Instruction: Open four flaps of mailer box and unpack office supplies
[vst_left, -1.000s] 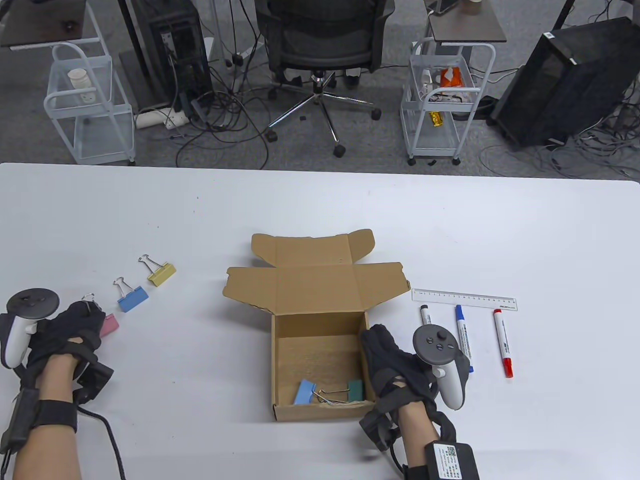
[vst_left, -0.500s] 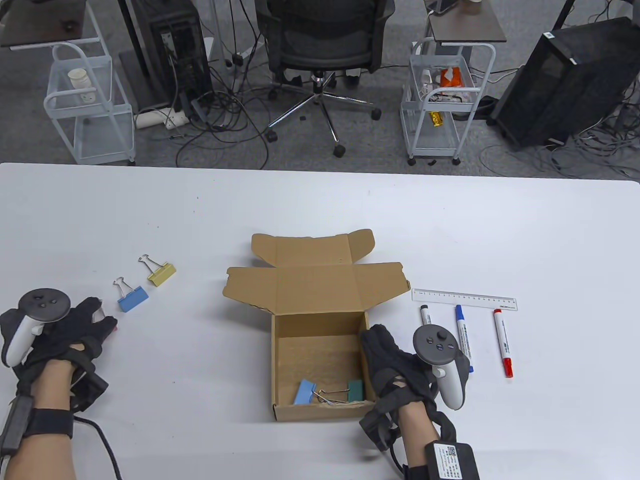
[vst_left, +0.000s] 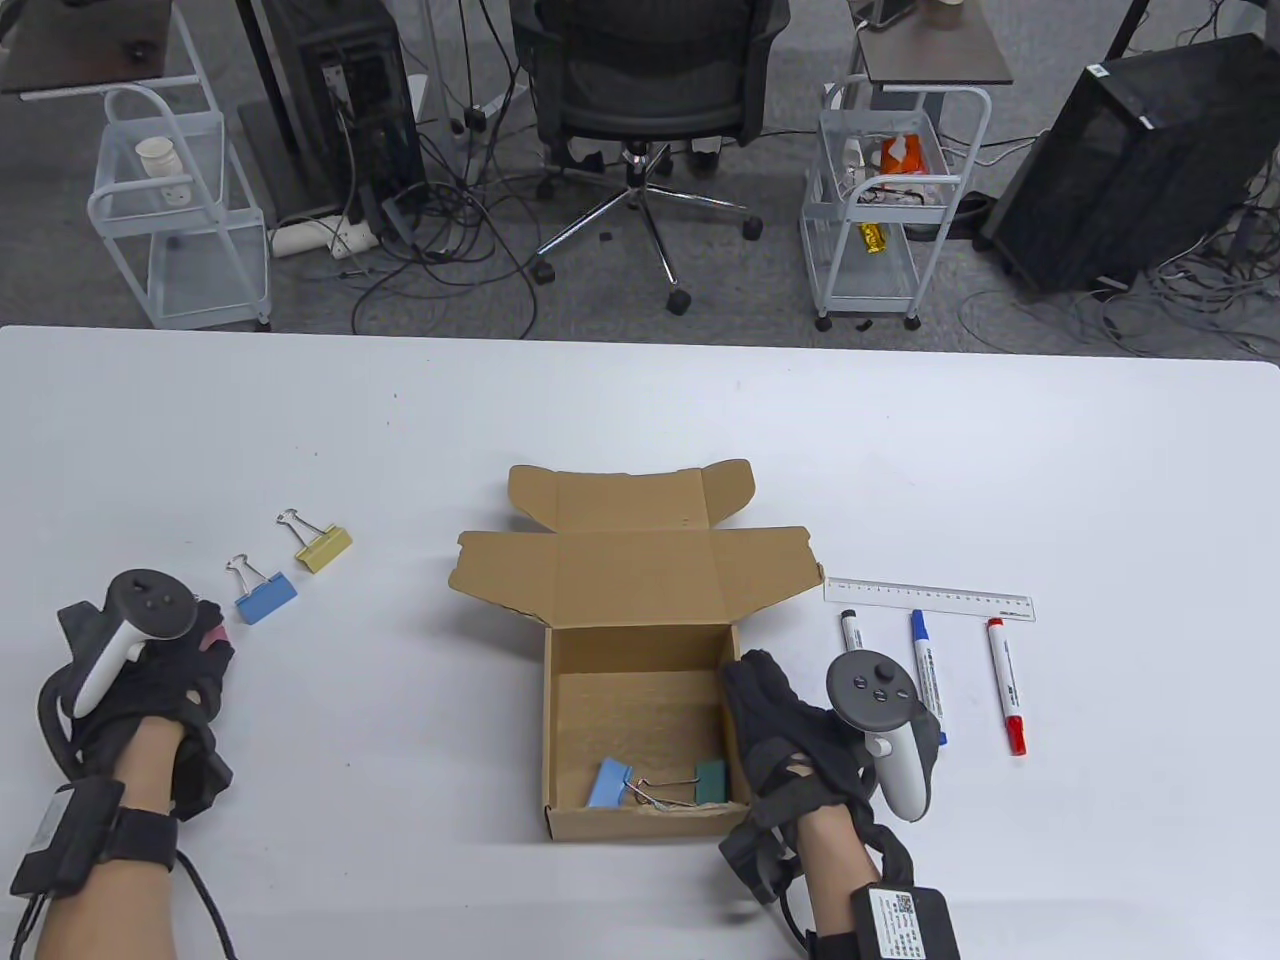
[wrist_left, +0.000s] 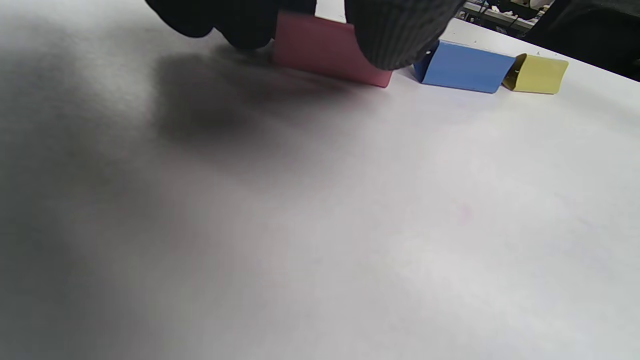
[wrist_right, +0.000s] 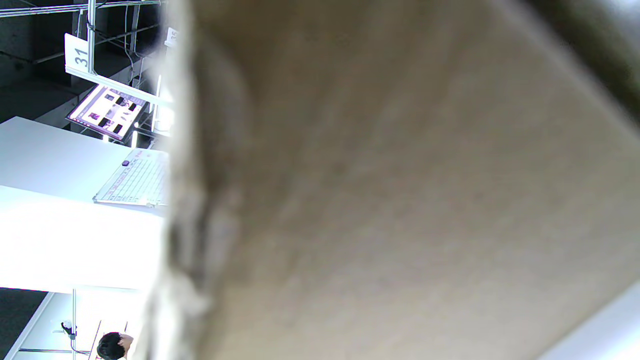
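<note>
Beside mailer box (vst_left: 640, 690) right wall, right hand (vst_left: 790, 735), left hand (vst_left: 150, 680) on pink clip (wrist_left: 327, 50)

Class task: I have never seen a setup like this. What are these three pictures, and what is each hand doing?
One camera looks down at the table; the other two sit on the wrists. A person wears black sensor gloves with a tracker strapped on each. The left hand has its fingers on a pink clip, beside a blue clip and a yellow clip. The right hand rests against the open box, which fills its wrist view. Two clips lie inside; three markers and a ruler lie out.
</note>
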